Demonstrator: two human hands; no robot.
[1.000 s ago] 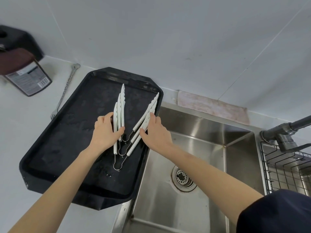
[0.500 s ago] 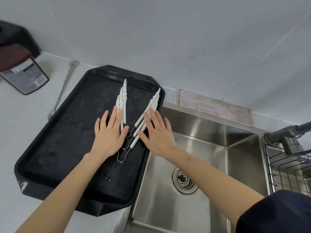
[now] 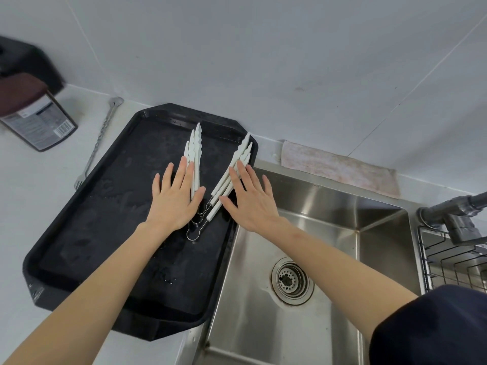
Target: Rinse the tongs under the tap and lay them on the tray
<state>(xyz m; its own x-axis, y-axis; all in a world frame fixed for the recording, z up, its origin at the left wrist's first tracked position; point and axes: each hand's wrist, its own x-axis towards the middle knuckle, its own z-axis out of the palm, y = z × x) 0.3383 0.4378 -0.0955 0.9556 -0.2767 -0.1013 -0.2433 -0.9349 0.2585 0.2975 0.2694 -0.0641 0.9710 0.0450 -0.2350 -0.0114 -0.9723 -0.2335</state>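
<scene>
Several white tongs [image 3: 196, 151] with wire loop ends lie nested in a V on the black tray [image 3: 105, 212], tips pointing toward the wall. My left hand [image 3: 175, 198] lies flat with fingers spread over the left arms of the tongs. My right hand [image 3: 250, 198] is spread flat over the right arms near the tray's right rim. Neither hand grips anything. The dark tap [image 3: 456, 214] juts in from the right edge, with no water running.
A steel sink [image 3: 329, 214] with a round drain [image 3: 292, 280] sits right of the tray. A wire rack [image 3: 453, 262] stands at far right. A pink cloth [image 3: 340, 167] lies behind the sink. A metal fork [image 3: 98, 143] and a brown-lidded jar [image 3: 34, 114] rest at left.
Both hands let go of the tongs and opened flat, fingers spread over them. The tongs stay on the tray.
</scene>
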